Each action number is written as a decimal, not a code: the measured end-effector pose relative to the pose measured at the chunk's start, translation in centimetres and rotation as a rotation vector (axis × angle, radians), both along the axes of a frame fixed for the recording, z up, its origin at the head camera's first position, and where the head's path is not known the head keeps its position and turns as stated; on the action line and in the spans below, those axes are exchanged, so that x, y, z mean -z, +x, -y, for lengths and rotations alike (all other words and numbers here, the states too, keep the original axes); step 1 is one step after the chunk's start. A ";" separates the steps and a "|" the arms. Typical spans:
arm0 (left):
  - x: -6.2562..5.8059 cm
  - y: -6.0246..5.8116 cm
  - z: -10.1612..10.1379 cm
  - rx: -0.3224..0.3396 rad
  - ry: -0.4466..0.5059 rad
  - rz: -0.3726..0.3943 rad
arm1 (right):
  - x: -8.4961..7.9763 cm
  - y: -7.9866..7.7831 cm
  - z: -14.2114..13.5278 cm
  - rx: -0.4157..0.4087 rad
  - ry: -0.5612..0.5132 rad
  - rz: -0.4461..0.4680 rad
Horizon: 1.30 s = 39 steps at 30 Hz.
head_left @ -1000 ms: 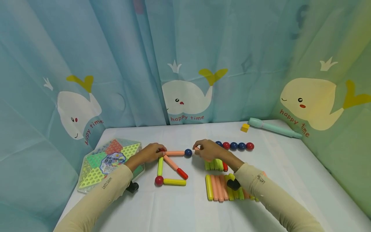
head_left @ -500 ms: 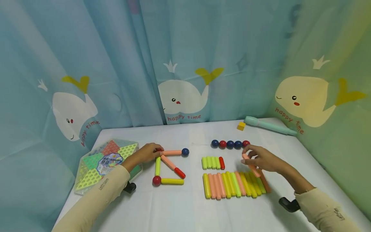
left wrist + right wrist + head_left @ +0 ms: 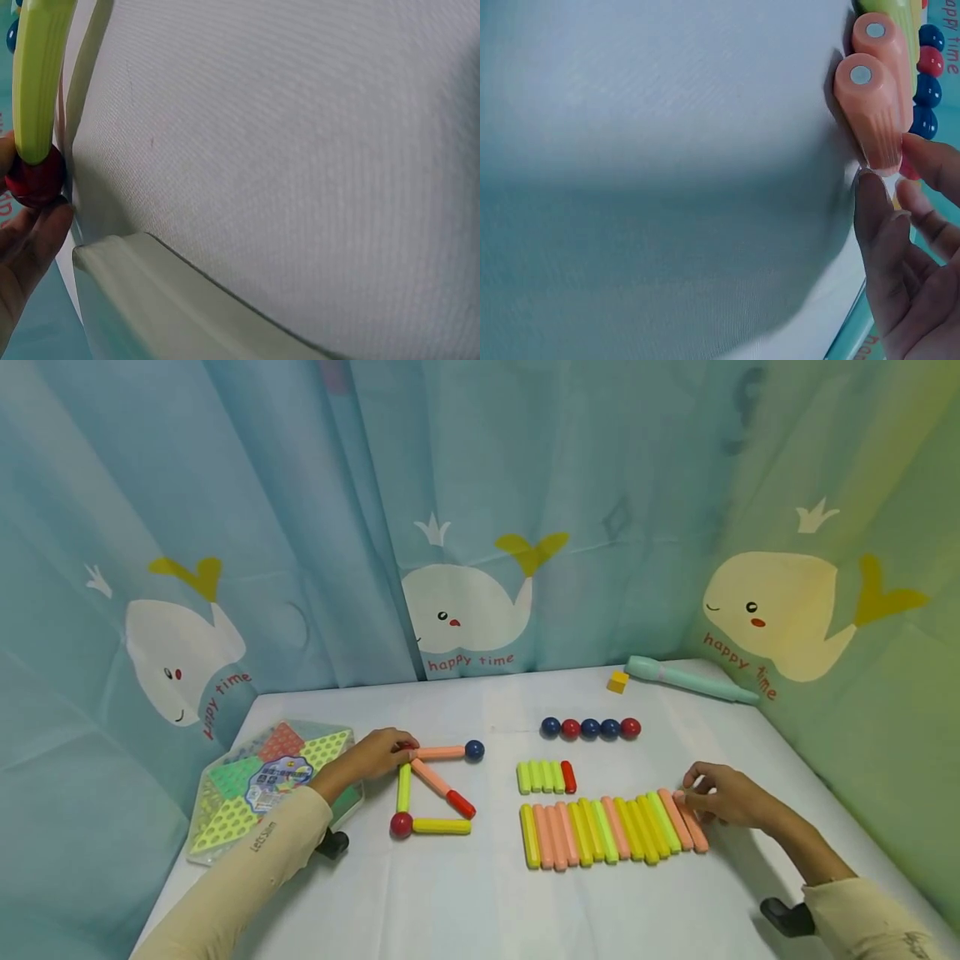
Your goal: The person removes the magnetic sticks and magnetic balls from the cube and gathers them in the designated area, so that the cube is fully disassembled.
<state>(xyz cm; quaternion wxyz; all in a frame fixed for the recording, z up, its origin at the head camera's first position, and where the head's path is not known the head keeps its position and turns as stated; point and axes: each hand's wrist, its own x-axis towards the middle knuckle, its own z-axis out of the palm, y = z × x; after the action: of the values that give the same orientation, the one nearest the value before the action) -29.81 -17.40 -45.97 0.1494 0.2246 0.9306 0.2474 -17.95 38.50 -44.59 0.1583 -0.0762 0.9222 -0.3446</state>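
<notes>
My left hand (image 3: pixel 377 754) pinches a red ball (image 3: pixel 37 181) at the upper left corner of a figure of magnetic rods; the fingers mostly hide this ball in the head view. From it run an orange rod (image 3: pixel 441 752) ending in a blue ball (image 3: pixel 474 750), a lime rod (image 3: pixel 403 788) down to another red ball (image 3: pixel 401 824), and a slanting orange rod with a red rod (image 3: pixel 461 804) at its tip. My right hand (image 3: pixel 729 796) holds the far end of an orange rod (image 3: pixel 866 105) between thumb and fingertip, at the right end of a long rod row.
The long row of yellow, orange and lime rods (image 3: pixel 585 832) lies at right. Behind it stand short lime rods with a red one (image 3: pixel 568 777) and a line of balls (image 3: pixel 590 728). A plastic box (image 3: pixel 270 777), yellow cube (image 3: pixel 618 682) and mint pen-shaped object (image 3: pixel 690 680) lie farther out.
My right hand has carried an orange rod from near the blue ball rightward, down to the right end of the long row. The left hand has stayed at the red ball.
</notes>
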 end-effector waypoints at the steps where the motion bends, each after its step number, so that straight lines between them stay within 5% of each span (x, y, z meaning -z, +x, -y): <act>1: 0.0 0.0 0.0 0.000 0.001 0.000 | 0.0 0.0 0.0 0.008 0.002 0.003; 8: 0.0 -0.1 0.0 0.007 -0.008 -0.002 | -0.2 0.1 -0.2 -0.066 -0.006 0.068; 13: 0.2 -0.1 0.2 -0.002 -0.004 0.001 | 0.1 -0.5 -0.1 -0.109 0.000 -0.009; 22: 0.1 0.0 0.3 -0.011 0.019 0.011 | -0.9 -0.4 0.2 -0.072 0.016 0.049; 26: 0.0 0.0 0.3 -0.016 0.018 0.026 | -2.3 -0.6 0.6 -0.034 0.080 -0.034; 34: 0.0 0.1 0.9 -0.014 0.059 0.022 | -5.8 -4.3 9.8 -0.138 0.042 -0.151; 39: 0.1 0.1 0.7 -0.023 0.037 0.016 | -5.4 -8.1 18.4 -0.264 0.051 -0.166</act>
<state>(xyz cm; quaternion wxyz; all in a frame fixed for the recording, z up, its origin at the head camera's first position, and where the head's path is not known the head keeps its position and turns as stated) -29.67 -18.13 -46.11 0.1497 0.2149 0.9272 0.2679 -26.06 20.10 -39.22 0.1272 -0.2211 0.9225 -0.2897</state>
